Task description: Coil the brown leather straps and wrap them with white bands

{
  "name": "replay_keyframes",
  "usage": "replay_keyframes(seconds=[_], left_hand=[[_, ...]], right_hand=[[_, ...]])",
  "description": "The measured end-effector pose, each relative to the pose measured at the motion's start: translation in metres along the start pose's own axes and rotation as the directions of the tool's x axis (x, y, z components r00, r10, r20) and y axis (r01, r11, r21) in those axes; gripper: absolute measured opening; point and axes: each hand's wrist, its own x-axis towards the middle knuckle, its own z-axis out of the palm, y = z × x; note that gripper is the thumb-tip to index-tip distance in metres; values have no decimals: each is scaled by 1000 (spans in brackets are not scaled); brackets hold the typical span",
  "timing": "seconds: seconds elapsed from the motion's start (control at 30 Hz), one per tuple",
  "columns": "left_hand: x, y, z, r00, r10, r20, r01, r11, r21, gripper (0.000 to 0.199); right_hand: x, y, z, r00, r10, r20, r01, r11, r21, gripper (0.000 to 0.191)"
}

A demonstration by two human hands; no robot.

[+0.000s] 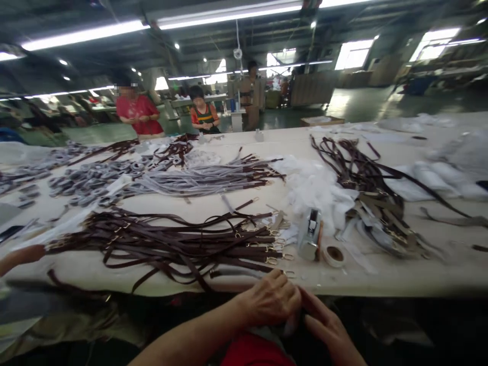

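My left hand (272, 301) is closed at the table's front edge, its knuckles up and its fingers curled under. Against it rests my right hand (328, 321), fingers pointing left and thumb below them, slightly blurred. A pale, thin piece (292, 324) shows below and between the hands; its kind is not clear, and the fingertips are largely hidden. Just behind the left hand lies a strap with a grey wrapped section (240, 273). Beyond it spreads a pile of dark brown straps (183, 241) with gold-coloured metal clips.
A metal tape dispenser (310, 234) and tape roll (334, 255) stand right of the straps. Crumpled white plastic (314, 185), grey-wrapped straps (206, 178) and another strap heap (375, 188) lie farther back. A person's arm (23, 258) reaches in at left. Other people (139, 112) are beyond the table.
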Motion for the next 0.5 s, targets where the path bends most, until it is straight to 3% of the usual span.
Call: replay_keyframes(seconds=[0.1, 0.17, 0.33, 0.5], left_hand=[[1, 7, 2, 1000, -20, -14, 19, 1000, -21, 19], [-6, 3, 3, 996, -48, -73, 46, 998, -32, 23], [-28, -22, 15, 965, -124, -232, 102, 990, -101, 23], [-44, -52, 27, 950, -254, -185, 224, 960, -167, 25]], right_hand=[[2, 2, 10, 978, 128, 166, -113, 988, -101, 32], [-3, 2, 13, 960, 186, 208, -149, 972, -179, 36], [-32, -9, 0, 950, 233, 209, -124, 893, -433, 44], [-57, -31, -28, 911, 398, 104, -278, 781, -560, 46]])
